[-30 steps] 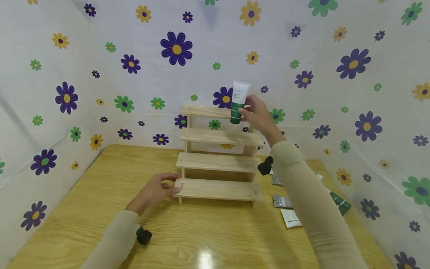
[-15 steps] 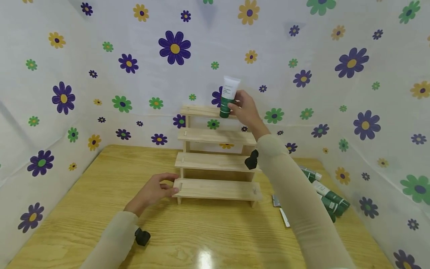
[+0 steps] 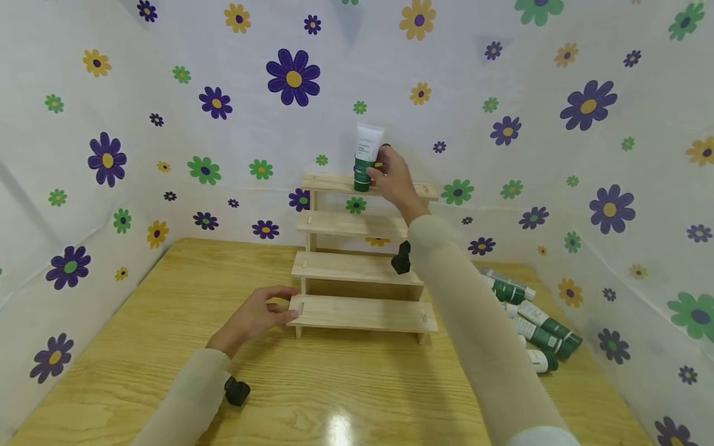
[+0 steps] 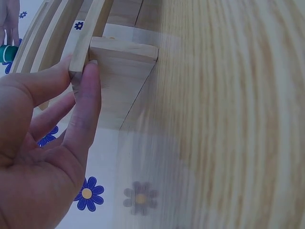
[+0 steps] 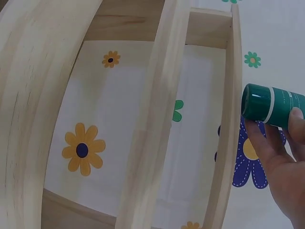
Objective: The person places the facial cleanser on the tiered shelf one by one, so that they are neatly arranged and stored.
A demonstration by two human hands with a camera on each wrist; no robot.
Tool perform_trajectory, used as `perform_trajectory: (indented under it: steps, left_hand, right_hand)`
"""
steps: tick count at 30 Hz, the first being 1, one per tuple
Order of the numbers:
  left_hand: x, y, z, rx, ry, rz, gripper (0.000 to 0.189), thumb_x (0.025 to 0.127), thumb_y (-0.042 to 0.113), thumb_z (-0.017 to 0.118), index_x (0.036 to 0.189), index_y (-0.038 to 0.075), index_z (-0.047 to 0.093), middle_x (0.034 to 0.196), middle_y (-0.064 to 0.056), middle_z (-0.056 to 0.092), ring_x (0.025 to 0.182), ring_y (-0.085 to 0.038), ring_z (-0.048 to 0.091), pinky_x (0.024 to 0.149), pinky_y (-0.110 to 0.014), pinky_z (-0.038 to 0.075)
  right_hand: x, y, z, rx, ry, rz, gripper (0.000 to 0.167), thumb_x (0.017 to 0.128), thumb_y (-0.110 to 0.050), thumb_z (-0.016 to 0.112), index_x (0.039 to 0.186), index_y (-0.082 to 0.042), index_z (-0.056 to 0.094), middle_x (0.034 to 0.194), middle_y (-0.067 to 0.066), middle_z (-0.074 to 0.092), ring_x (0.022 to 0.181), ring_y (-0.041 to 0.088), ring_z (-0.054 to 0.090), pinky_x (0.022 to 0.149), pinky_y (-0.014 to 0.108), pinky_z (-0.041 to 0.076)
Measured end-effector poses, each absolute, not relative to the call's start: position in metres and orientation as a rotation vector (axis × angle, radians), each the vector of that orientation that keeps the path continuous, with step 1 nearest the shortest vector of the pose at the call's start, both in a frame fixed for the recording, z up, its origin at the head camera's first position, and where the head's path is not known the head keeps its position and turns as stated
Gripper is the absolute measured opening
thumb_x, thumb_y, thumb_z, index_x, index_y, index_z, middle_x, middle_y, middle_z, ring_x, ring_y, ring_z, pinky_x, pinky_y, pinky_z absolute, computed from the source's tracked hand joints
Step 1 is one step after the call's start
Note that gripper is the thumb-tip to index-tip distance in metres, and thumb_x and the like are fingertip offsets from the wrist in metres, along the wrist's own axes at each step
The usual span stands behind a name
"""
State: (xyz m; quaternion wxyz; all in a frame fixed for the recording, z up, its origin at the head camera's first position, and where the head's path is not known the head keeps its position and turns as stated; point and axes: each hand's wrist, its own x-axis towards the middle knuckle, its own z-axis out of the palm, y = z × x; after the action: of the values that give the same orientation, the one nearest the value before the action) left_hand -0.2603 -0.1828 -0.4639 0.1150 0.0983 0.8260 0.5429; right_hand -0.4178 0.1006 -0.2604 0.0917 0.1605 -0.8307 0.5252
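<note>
A stepped wooden rack (image 3: pixel 362 313) with several shelves stands on the table. My left hand (image 3: pixel 259 316) pinches the left end of its lowest shelf; in the left wrist view, the thumb and fingers (image 4: pixel 86 105) close on the board's end. High over the rack, my right hand (image 3: pixel 393 176) grips a white and green squeeze tube (image 3: pixel 365 155), cap down. Its green cap overlaps the top shelf (image 3: pixel 329 182) in the head view. In the right wrist view the cap (image 5: pixel 257 102) is right at the top shelf's edge, with fingers beneath the tube.
Several white and green tubes (image 3: pixel 549 325) lie piled on the wooden table (image 3: pixel 223 396) to the right, partly hidden behind my right sleeve (image 3: pixel 474 322). A white flower-print backdrop (image 3: pixel 234 142) closes off the back and both sides.
My right hand has carried the tube left and slightly down towards the middle of the top shelf. More of the tube pile shows at right. My left hand keeps its hold on the rack.
</note>
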Motion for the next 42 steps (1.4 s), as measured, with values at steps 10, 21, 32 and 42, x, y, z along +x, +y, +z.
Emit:
perform_trajectory:
  steps: [10,21,32,42]
  left_hand:
    - [-0.263,-0.180,-0.462,0.295,2.413,1.584,0.054,0.097,0.019,0.074,0.146,0.009,0.055,0.151,-0.018,0.052,0.101,-0.019,0.073,0.088,-0.037,0.062]
    - [-0.261,-0.181,-0.460,0.283,2.429,1.567,0.053,0.098,0.016,0.073,0.147,0.010,0.054,0.151,-0.017,0.053,0.098,-0.018,0.072,0.085,-0.036,0.062]
    - [-0.259,-0.181,-0.459,0.286,2.419,1.572,0.053,0.098,0.016,0.072,0.147,0.009,0.054,0.152,-0.018,0.052,0.103,-0.019,0.072,0.086,-0.036,0.062]
    - [-0.264,-0.182,-0.458,0.376,2.436,1.537,0.052,0.098,0.013,0.071,0.145,0.003,0.053,0.145,-0.024,0.055,0.096,-0.020,0.073,0.082,-0.035,0.063]
  right_hand:
    - [-0.427,0.094,-0.267,0.499,-2.407,1.598,0.044,0.104,0.002,0.052,0.147,-0.002,0.045,0.152,0.018,0.054,0.136,0.034,0.058,0.108,0.043,0.055]
    - [-0.429,0.084,-0.268,0.527,-2.409,1.614,0.045,0.105,0.003,0.050,0.149,-0.004,0.044,0.154,0.018,0.052,0.139,0.035,0.056,0.112,0.045,0.052]
    - [-0.435,0.077,-0.270,0.557,-2.437,1.586,0.045,0.106,0.004,0.045,0.150,-0.003,0.041,0.155,0.018,0.050,0.143,0.031,0.051,0.119,0.043,0.045]
    - [-0.436,0.072,-0.270,0.537,-2.448,1.595,0.047,0.107,0.001,0.045,0.153,-0.005,0.038,0.157,0.017,0.048,0.145,0.029,0.050,0.120,0.041,0.045]
